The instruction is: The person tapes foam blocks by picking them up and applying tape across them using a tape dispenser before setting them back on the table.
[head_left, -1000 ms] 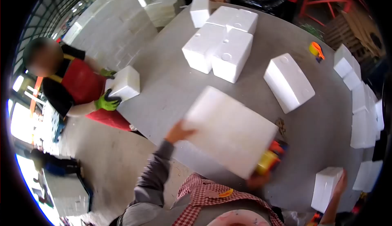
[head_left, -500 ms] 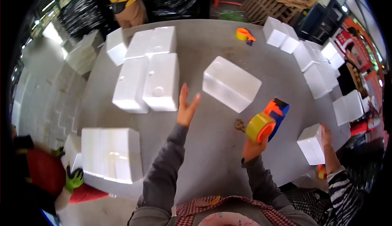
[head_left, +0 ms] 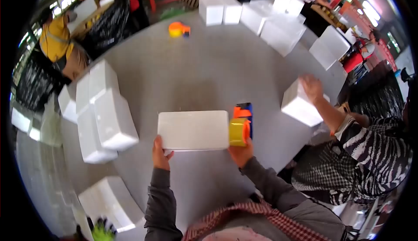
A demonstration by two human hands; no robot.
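A white foam box (head_left: 193, 130) is in front of me, with a long flat face toward the camera. My left hand (head_left: 160, 155) grips its lower left corner, fingers along the side. At the opposite end, my right hand (head_left: 241, 153) is closed round a tape dispenser (head_left: 244, 114), blue and orange with a roll of yellow tape. The dispenser is up against the box's right side. Part of the right hand's fingers is hidden behind the tape roll and the box. Whether the box touches the table I cannot tell.
Several white foam boxes (head_left: 115, 119) stand at the left, others (head_left: 281, 32) at the back right. A second tape dispenser (head_left: 178, 29) lies on the grey table (head_left: 196, 71). At the right, a co-worker's hand (head_left: 311, 87) rests on a box (head_left: 300, 104). A green glove (head_left: 103, 230) shows lower left.
My left hand has gone from open in the air to gripping the box. The box has turned square to me and come nearer. My right hand, holding the dispenser, has moved against it. The view has swung right.
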